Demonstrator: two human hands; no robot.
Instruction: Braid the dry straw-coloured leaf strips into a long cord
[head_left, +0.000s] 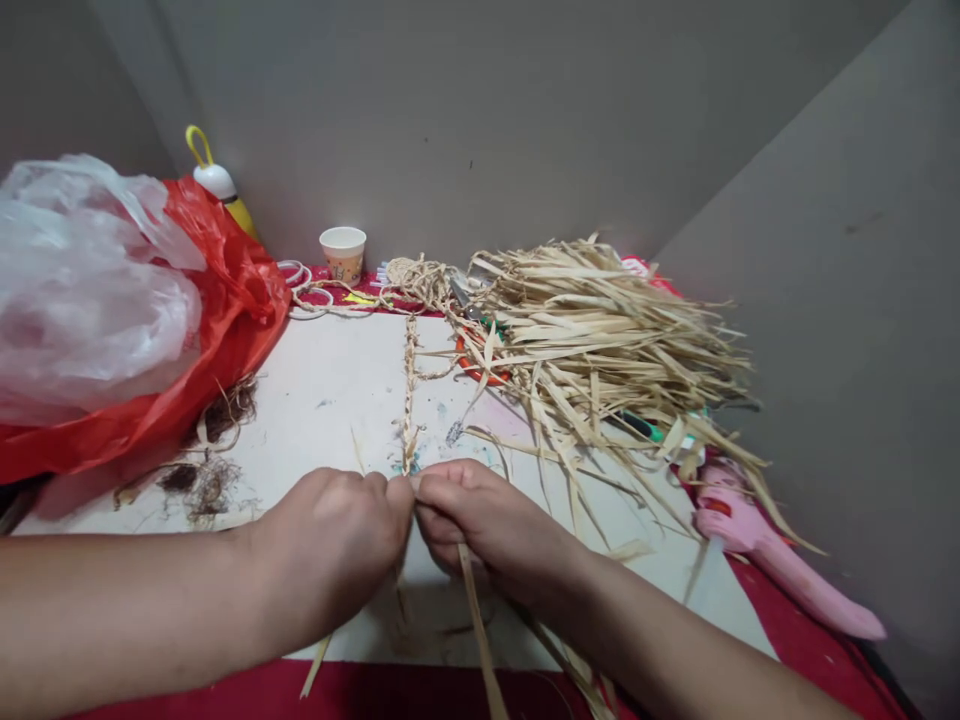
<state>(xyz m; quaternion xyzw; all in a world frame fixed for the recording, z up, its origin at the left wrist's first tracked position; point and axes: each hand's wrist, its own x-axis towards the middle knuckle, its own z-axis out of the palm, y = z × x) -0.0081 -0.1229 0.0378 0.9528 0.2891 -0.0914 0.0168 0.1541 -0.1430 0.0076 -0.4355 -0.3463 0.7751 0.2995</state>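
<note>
A thin braided straw cord [409, 395] runs down the white board [337, 375] to my two hands, which meet at its lower end. My left hand [337, 540] is closed in a fist on the cord's end. Close against it, my right hand [480, 515] pinches the straw, and a loose flat strand [481, 630] hangs from its fingers toward me. Other strands stick out below both hands. The fingertips partly hide the point where the braid ends.
A straw pile [615, 335] lies at right, beside orange scissor handles [480, 365] and a pink glue gun [780, 560]. Paper cup [343, 255], coiled cord [424, 280] and yellow-white bottle [217, 185] stand behind. Plastic bags [232, 300] and dark fibres [214, 490] are at left.
</note>
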